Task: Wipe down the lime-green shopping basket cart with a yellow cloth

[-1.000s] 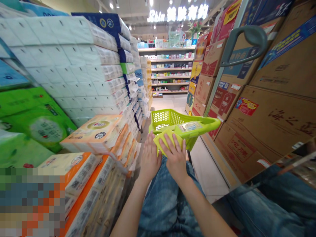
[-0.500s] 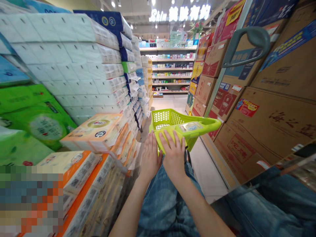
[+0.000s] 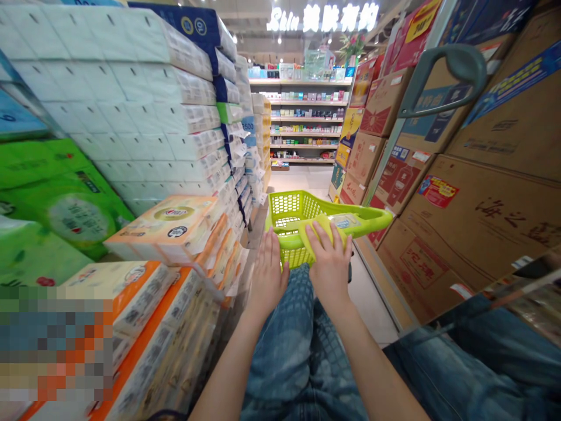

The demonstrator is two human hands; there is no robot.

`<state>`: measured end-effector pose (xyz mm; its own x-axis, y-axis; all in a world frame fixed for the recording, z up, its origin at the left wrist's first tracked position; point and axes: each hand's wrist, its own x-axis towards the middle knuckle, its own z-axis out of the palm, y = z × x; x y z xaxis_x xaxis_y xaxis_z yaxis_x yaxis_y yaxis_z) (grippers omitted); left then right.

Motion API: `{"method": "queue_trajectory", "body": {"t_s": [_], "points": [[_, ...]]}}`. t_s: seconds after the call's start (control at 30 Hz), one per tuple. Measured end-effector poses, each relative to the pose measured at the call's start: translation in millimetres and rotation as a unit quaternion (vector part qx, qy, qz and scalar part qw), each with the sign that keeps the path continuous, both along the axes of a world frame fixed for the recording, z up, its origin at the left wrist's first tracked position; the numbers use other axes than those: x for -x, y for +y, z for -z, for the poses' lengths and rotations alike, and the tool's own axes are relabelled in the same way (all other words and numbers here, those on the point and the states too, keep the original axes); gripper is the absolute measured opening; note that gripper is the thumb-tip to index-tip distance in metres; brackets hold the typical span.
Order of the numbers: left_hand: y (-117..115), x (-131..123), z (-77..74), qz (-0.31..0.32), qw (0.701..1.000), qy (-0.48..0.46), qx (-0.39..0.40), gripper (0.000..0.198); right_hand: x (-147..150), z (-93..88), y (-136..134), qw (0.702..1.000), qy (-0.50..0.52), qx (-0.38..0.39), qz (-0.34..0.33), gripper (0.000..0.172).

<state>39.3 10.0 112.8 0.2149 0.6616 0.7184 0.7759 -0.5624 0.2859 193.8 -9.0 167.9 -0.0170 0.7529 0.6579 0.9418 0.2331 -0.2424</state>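
Note:
A yellow-green plastic basket point(image 3: 298, 202) with holes in its walls stands in front of my legs, its long handle side reaching to the right. My left hand point(image 3: 268, 275) lies against the basket's near left corner, fingers stretched out, with nothing in it. Under the fingers of my right hand point(image 3: 331, 257) is a yellow cloth point(image 3: 312, 237), pressed flat on the basket's near rim beside a pale label point(image 3: 348, 220). The palm side of both hands is hidden.
Stacked white tissue packs point(image 3: 131, 117) and orange-edged packs point(image 3: 166, 225) rise close on the left. Cardboard cartons point(image 3: 495, 222) line the right, with a grey handle point(image 3: 445, 82) before them. Shelves point(image 3: 307, 120) cross the aisle's far end.
My right hand has slid to the right along the basket's rim with the yellow cloth, uncovering the rim's left part. My left hand has barely moved.

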Motion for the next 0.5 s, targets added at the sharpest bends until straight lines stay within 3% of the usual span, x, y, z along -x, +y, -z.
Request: {"method": "queue_trajectory", "body": {"t_s": [0.13, 0.27, 0.37, 0.5], "points": [[-0.1, -0.3, 1.5, -0.008, 1.0, -0.002, 0.004, 0.078, 31.1, -0.9, -5.9, 0.997, -0.006, 0.017, -0.069, 0.067], [0.1, 1.1, 1.4, -0.008, 1.0, 0.003, 0.004, 0.079, 24.8, 0.1, -5.8, 0.995, -0.022, 0.021, -0.094, 0.069], [0.1, 1.7, 0.8, -0.008, 1.0, 0.012, 0.003, 0.078, -1.4, 2.1, -3.9, 0.997, -0.037, 0.018, -0.063, 0.074], [-0.3, 0.5, 0.4, -0.007, 1.0, 0.01, 0.006, 0.077, -25.9, 9.6, -1.7, 1.0, -0.006, -0.003, 0.025, 0.079]]}}
